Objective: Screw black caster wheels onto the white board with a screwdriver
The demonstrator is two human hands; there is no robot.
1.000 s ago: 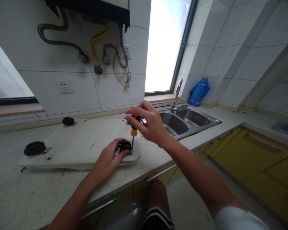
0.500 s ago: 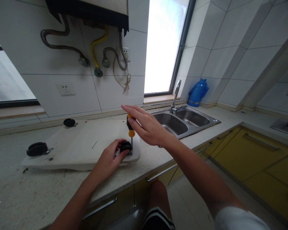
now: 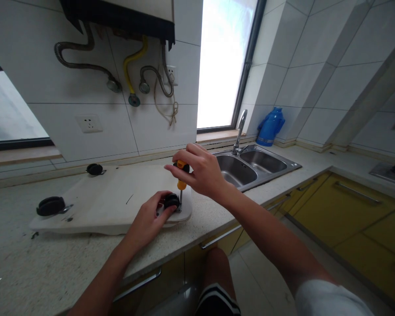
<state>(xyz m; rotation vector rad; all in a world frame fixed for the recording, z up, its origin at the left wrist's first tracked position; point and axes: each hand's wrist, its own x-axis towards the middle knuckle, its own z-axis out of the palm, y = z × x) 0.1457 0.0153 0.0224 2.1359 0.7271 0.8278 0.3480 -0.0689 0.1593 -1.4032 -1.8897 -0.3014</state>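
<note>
My right hand point(image 3: 199, 169) is closed around the yellow and black handle of a screwdriver point(image 3: 181, 184), which stands upright. Its metal tip meets the mounting plate of a black caster wheel point(image 3: 171, 201) at the near right corner of a white board point(image 3: 112, 193). With fingers and thumb, my left hand point(image 3: 153, 214) grips this caster from its left side. The screw under the tip is too small to make out. Two more black casters, a near one point(image 3: 51, 205) and a far one point(image 3: 95, 169), sit at the board's left end.
The board lies on a speckled countertop point(image 3: 16, 263). Behind my right hand is a double steel sink point(image 3: 263, 159) with a faucet point(image 3: 239, 131). A blue thermos jug point(image 3: 270, 127) stands in the corner. A water heater point(image 3: 125, 17) with hanging hoses is above the board.
My right hand has gone from flat, stretched fingers on the screwdriver to fingers curled around its handle, turned at the wrist. My left hand stays on the caster.
</note>
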